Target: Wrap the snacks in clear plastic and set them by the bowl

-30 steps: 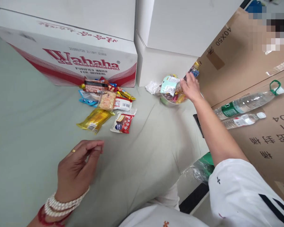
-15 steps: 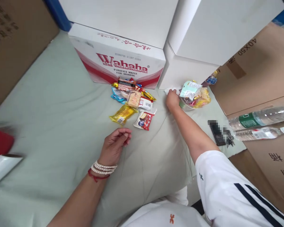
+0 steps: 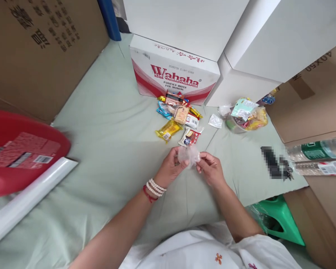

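Note:
A crumpled, see-through plastic bag [image 3: 189,156] is stretched between my two hands. My left hand [image 3: 170,166], with beads at the wrist, pinches its left side. The fingers of my right hand [image 3: 211,168] are closed on its right edge. Just beyond the bag lies a red and white snack packet [image 3: 189,137]. A yellow wrapped snack [image 3: 168,130] is left of that packet. Behind them, a wrapped pale biscuit [image 3: 181,114] rests in a pile of several packaged snacks.
A bowl [image 3: 235,126] heaped with wrappers stands right, beside a folded clear packet [image 3: 215,121]. Behind the snacks is a Wahaha carton [image 3: 175,76]. Plastic bottles [image 3: 319,149] lie far right; a red container [image 3: 25,149] and white roll [image 3: 30,201] lie left.
My right hand has come back from beside the bowl to the middle, bringing the clear plastic bag. My left hand now grips it too. The camera view has shifted left.

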Available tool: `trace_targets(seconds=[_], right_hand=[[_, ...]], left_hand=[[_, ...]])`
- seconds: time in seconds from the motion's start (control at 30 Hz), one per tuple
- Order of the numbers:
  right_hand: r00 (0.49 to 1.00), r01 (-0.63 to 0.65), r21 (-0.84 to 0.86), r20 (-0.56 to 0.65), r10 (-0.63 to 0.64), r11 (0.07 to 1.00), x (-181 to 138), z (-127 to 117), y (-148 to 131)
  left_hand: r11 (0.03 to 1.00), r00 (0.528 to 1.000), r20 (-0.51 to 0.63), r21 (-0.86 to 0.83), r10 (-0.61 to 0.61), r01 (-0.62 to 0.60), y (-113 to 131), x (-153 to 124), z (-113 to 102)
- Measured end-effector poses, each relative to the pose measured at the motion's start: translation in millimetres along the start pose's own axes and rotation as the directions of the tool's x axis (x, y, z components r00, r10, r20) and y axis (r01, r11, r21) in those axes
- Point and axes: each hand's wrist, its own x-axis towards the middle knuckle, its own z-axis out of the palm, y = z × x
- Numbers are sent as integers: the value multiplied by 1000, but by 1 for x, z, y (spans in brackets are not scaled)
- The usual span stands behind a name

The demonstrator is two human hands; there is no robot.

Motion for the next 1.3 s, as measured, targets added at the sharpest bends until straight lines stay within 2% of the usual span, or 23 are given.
trace_targets(seconds=[0.03,0.1,0.2,0.3,0.4,0.47,0.5,0.53,0.6,0.67,0.7,0.73,0.8,0.87,0.9,1.0,1.13,1.2,1.3], right_hand=[[1000,-1,30,-7,2,1000,-2,6,4],[995,18,114,-99,-7,993,0,12,10],[963,53,276,-269,24,960,9,9,15],[956,51,366,-288,61,929,15,-2,18],[949,104,261,-315,-17,960,11,-13,16],[922,208,14,-335,-191,978,3,-22,12],[903,274,-153,-298,-309,949,-2,-27,10],[877,348,-320,-222,-427,881,-7,-34,8],[803,479,-569,-24,-596,669,-17,-48,7],[752,526,-689,104,-651,498,-25,-61,7],[753,508,-722,106,-650,470,-29,-66,7],[771,467,-740,71,-633,485,-33,-69,7],[816,359,-722,-65,-574,592,-39,-69,3],[828,303,-647,-185,-530,700,-41,-58,-5],[826,313,-615,-201,-527,724,-40,-49,-9],[839,394,-589,-82,-538,705,-20,-21,-20],[877,438,-625,140,-459,646,19,2,-15],[867,464,-633,179,-466,620,31,6,-10],[823,527,-617,197,-533,584,34,8,-9]], left_hand=[[1000,1000,-10,28,8,-8,0,0,0],[1000,997,-74,27,8,-6,-1,1,-1],[994,981,-191,-106,-18,-3,-1,3,-3],[982,971,-239,-183,-3,-42,1,6,-5],[967,944,-327,-218,52,-129,5,9,-12],[954,930,-360,-248,69,-166,8,12,-19],[950,930,-361,-262,67,-170,9,13,-22],[948,934,-353,-273,60,-165,10,14,-24],[948,943,-330,-285,44,-144,10,15,-26],[952,950,-309,-277,41,-131,9,15,-24],[955,954,-297,-268,45,-129,9,15,-22],[958,957,-286,-257,52,-129,8,14,-20],[964,963,-262,-229,69,-131,7,13,-17],[975,969,-231,-183,84,-129,5,10,-15],[980,973,-214,-153,90,-125,4,9,-14],[989,979,-177,-92,100,-118,1,7,-14],[984,979,-182,-133,94,-119,4,6,-14],[979,982,-179,-183,56,-89,7,6,-14],[973,989,-142,-231,-36,2,10,6,-14]])
